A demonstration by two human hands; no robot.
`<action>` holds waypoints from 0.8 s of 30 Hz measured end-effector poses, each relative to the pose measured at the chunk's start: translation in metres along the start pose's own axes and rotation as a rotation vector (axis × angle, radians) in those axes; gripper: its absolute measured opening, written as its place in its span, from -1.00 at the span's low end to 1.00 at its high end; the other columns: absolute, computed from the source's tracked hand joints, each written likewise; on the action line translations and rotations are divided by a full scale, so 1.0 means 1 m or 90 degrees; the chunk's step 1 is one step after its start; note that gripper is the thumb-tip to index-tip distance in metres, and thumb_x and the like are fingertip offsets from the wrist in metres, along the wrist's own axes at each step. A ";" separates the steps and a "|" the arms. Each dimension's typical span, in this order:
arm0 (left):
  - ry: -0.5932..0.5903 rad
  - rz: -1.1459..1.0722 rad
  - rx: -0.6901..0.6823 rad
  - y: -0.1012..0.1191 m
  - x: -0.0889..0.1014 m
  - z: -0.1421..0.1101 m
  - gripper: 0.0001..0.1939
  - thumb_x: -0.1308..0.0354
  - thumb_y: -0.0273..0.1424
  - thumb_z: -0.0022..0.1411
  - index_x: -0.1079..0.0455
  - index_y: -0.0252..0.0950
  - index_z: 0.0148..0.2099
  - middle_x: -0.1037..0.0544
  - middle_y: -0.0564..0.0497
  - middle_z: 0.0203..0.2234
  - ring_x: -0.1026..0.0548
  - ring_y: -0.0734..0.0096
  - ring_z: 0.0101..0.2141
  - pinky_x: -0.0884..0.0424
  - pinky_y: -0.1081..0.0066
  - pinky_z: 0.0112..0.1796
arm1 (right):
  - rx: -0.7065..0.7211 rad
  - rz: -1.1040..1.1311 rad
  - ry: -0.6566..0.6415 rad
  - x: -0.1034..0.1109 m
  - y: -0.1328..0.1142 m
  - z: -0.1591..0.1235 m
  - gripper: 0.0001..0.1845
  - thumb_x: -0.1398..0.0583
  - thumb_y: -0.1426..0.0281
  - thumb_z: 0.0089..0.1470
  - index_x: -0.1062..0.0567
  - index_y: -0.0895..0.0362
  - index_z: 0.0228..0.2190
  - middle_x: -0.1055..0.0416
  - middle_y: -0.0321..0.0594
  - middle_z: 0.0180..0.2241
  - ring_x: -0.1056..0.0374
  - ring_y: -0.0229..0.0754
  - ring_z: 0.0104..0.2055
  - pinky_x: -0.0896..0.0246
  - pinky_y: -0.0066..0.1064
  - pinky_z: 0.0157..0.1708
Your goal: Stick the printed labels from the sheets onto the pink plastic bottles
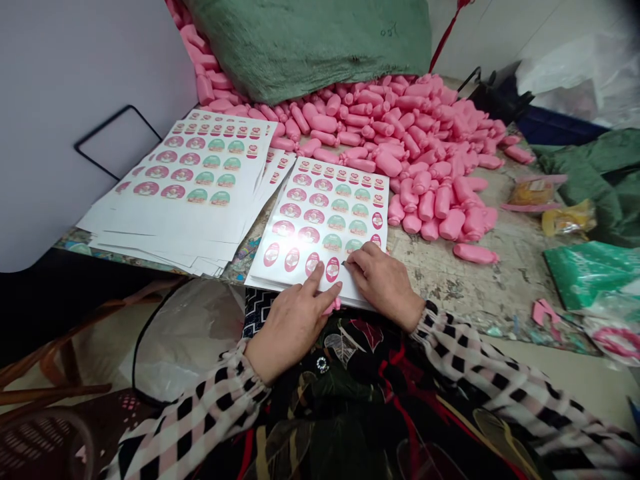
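Note:
My left hand [295, 323] rests at the near edge of a sticker sheet [325, 200], its index finger and thumb stretched over the bottom row of oval pink labels. Beneath that hand peeks a small part of a pink bottle [332, 307], the rest hidden by the palm and fingers. My right hand [383, 280] lies on the sheet's lower right corner with fingertips pinched together beside the last oval label [333, 269]. A tiny dark tip shows at those fingertips, too small to name. Pink and green labels cover most of the sheet.
Left of the sheet lies a spread stack of more label sheets [170, 200]. A large heap of pink bottles [400, 133] fills the back, with a green sack [320, 47] over it. Small bagged items [535, 192] and a green plastic package [590, 270] lie at right.

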State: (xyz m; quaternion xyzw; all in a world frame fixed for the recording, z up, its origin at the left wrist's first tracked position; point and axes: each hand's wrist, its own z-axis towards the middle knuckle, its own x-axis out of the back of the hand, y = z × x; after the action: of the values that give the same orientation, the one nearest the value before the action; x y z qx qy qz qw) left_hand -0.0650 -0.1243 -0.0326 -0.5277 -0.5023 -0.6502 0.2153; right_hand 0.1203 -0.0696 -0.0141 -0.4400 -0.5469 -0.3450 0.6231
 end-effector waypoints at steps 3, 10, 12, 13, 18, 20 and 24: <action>0.005 0.008 0.000 0.000 -0.002 -0.001 -0.51 0.00 -0.37 0.24 -0.17 -0.03 0.21 0.01 -0.16 0.29 -0.41 0.11 -0.08 -0.34 0.11 -0.12 | 0.004 0.014 -0.009 0.002 0.002 0.002 -0.75 0.00 0.31 0.21 -0.45 0.08 -0.27 -0.37 -0.17 -0.27 -0.29 -0.18 -0.32 0.04 -0.37 -0.47; 0.013 0.021 0.003 0.001 -0.006 -0.001 -0.51 0.02 -0.37 0.25 -0.15 -0.01 0.23 0.05 -0.16 0.29 -0.42 0.12 -0.11 -0.35 0.12 -0.16 | 0.023 0.088 -0.016 -0.003 0.007 -0.002 -0.77 -0.02 0.31 0.20 -0.45 0.08 -0.31 -0.36 -0.23 -0.30 -0.29 -0.22 -0.31 -0.02 -0.41 -0.42; 0.010 0.019 0.007 0.002 -0.007 0.000 -0.50 0.02 -0.36 0.25 -0.14 0.01 0.23 0.08 -0.16 0.30 -0.42 0.13 -0.12 -0.35 0.12 -0.16 | 0.015 0.130 -0.010 -0.007 0.007 -0.005 -0.78 -0.03 0.31 0.19 -0.45 0.08 -0.32 -0.35 -0.23 -0.30 -0.29 -0.23 -0.30 -0.06 -0.42 -0.39; 0.008 0.017 0.009 0.002 -0.008 0.001 -0.50 0.01 -0.37 0.25 -0.14 0.02 0.23 0.10 -0.17 0.31 -0.43 0.14 -0.13 -0.35 0.13 -0.16 | 0.009 0.151 -0.005 -0.009 0.006 -0.007 -0.79 -0.03 0.31 0.19 -0.45 0.08 -0.32 -0.34 -0.23 -0.31 -0.29 -0.23 -0.30 -0.08 -0.42 -0.38; 0.003 -0.046 0.025 0.002 -0.010 0.002 -0.45 0.00 -0.40 0.23 -0.09 0.05 0.25 0.19 -0.16 0.32 -0.46 0.18 -0.18 -0.36 0.15 -0.19 | -0.043 0.213 0.032 -0.016 -0.004 -0.014 -0.82 -0.05 0.35 0.17 -0.44 0.09 -0.34 -0.34 -0.23 -0.32 -0.29 -0.22 -0.30 -0.11 -0.41 -0.33; 0.006 -0.059 0.025 0.003 -0.010 0.002 -0.43 0.00 -0.42 0.23 -0.07 0.04 0.26 0.21 -0.15 0.32 -0.46 0.19 -0.18 -0.36 0.17 -0.19 | -0.067 0.220 0.039 -0.016 -0.007 -0.014 -0.83 -0.05 0.36 0.16 -0.43 0.09 -0.34 -0.35 -0.22 -0.31 -0.29 -0.22 -0.29 -0.11 -0.41 -0.32; -0.001 -0.025 0.012 0.003 -0.011 0.002 -0.41 -0.01 -0.40 0.24 -0.01 0.05 0.28 0.22 -0.18 0.32 -0.47 0.17 -0.16 -0.39 0.20 -0.22 | -0.085 0.231 0.027 -0.015 -0.008 -0.009 -0.82 -0.06 0.31 0.16 -0.43 0.09 -0.37 -0.37 -0.23 -0.32 -0.30 -0.21 -0.28 -0.09 -0.40 -0.33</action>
State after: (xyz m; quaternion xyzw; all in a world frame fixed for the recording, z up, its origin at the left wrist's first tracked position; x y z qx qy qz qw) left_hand -0.0577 -0.1261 -0.0415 -0.5160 -0.5189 -0.6494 0.2070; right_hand 0.1146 -0.0820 -0.0278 -0.5644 -0.4213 -0.2722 0.6556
